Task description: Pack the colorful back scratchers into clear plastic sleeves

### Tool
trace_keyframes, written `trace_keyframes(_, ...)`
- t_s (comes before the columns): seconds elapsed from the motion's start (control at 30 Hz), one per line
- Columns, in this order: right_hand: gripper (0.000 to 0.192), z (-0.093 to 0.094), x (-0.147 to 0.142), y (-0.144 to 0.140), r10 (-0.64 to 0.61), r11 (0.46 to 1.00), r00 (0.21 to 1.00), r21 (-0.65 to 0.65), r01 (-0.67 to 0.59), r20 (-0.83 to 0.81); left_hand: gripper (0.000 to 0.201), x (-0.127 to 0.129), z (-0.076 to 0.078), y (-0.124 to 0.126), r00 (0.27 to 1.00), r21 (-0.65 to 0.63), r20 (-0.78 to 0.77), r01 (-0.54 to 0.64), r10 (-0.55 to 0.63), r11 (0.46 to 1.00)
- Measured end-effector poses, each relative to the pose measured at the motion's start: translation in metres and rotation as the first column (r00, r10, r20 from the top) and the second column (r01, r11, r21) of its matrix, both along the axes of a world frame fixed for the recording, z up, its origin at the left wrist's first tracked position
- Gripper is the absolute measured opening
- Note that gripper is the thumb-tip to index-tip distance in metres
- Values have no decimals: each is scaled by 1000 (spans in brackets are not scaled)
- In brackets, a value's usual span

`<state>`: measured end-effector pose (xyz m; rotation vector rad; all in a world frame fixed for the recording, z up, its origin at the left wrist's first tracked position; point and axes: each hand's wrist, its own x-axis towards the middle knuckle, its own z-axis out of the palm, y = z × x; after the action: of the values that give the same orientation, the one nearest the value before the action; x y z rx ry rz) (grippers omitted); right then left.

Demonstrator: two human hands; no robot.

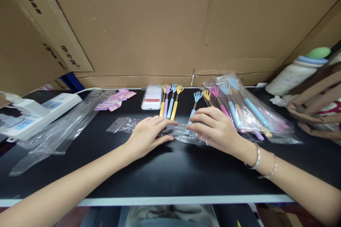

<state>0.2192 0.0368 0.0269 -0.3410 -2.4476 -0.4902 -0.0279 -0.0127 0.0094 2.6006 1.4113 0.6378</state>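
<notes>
At the centre of the frame, the left hand [150, 135] rests on a clear bag [181, 134], its thumb and fingers apart, while the right hand [217, 131] curls over the bag's right end beside a blue scratcher [192, 112]; whether it grips either cannot be told. Four scratchers [169, 109] lie just above the left hand, right of a phone [151, 105], and bagged scratchers [233, 113] fill the surface [133, 181] at centre right.
</notes>
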Motion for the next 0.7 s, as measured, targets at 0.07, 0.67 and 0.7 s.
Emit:
trace_keyframes(0.07,13,0,-1,-2,16,1000,999,12,-16,30,35,0,-1,0,1000,5,-15,6,-6,1000)
trace_keyframes(0.67,5,-8,-4,1,10,948,977,-307,-77,-214,36,2,1,-2,999,-2,4,36,-36,999)
trace_keyframes(0.7,5,-8,-4,1,11,942,973,-325,-88,-230,36,2,1,-1,999,-9,13,32,-32,999)
